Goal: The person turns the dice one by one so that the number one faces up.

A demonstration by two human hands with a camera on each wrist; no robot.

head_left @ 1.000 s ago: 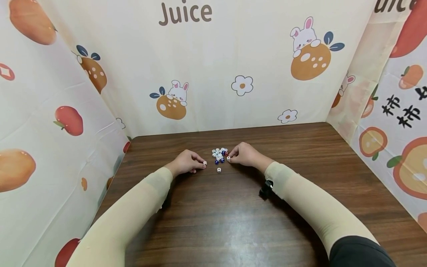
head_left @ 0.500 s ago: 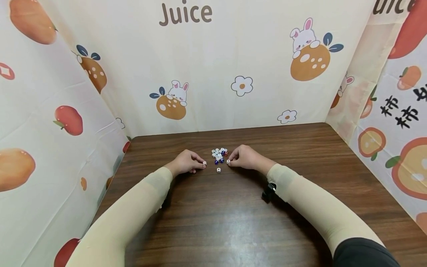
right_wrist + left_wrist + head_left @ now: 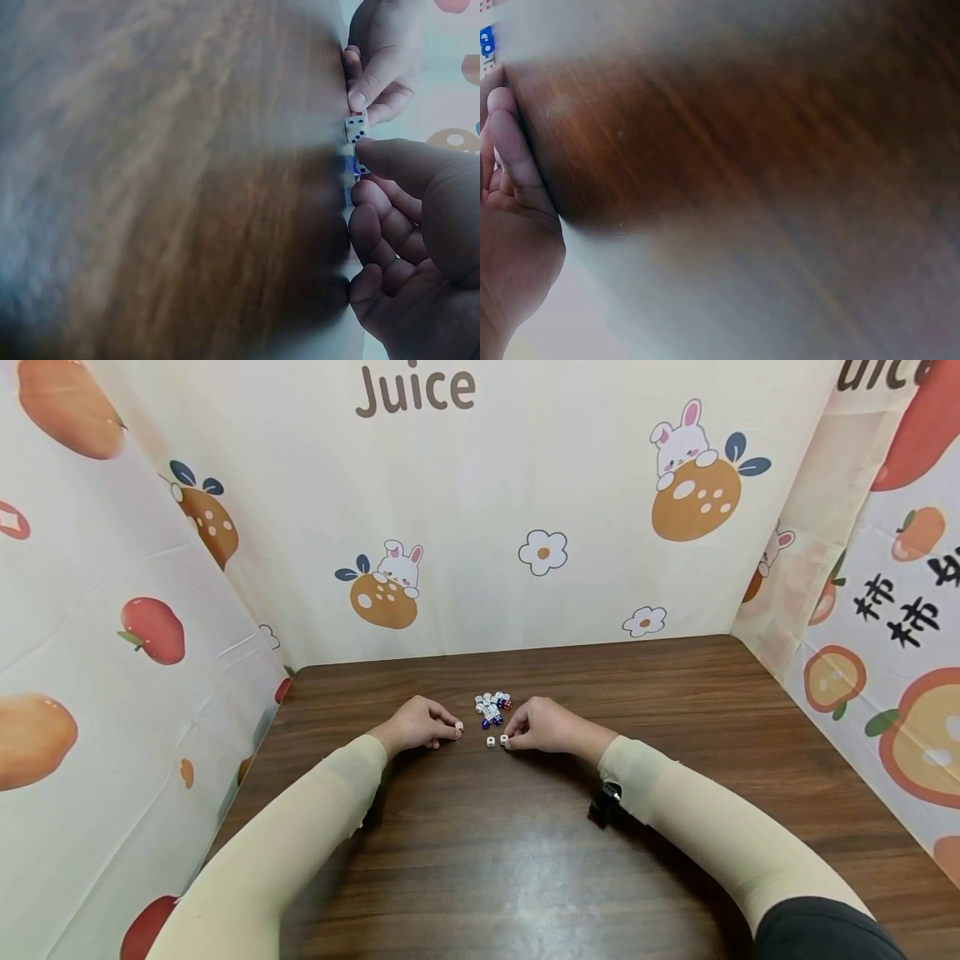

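Note:
My left hand (image 3: pixel 417 723) pinches a white die (image 3: pixel 459 726) between thumb and finger, left of the dice pile. Across from it, my right hand (image 3: pixel 546 725) holds another white die (image 3: pixel 505 740) by thumb and fingertip, close to the tabletop. Just left of that one stands a lone white die (image 3: pixel 491 742); the right wrist view shows this die (image 3: pixel 355 130) with its dark pips. Behind them lies a small cluster of dice (image 3: pixel 491 706), white, blue and red. In the left wrist view, only part of the left hand (image 3: pixel 517 225) shows, at the edge.
A brown wood-grain table (image 3: pixel 480 852) carries everything. Pale fruit-print curtains (image 3: pixel 480 510) rise along its back and both sides. A small black device (image 3: pixel 604 802) is strapped at the right wrist.
My right hand has come nearer and leftward with its die, from beside the cluster to right beside the lone die. The left hand has stayed in place with its die.

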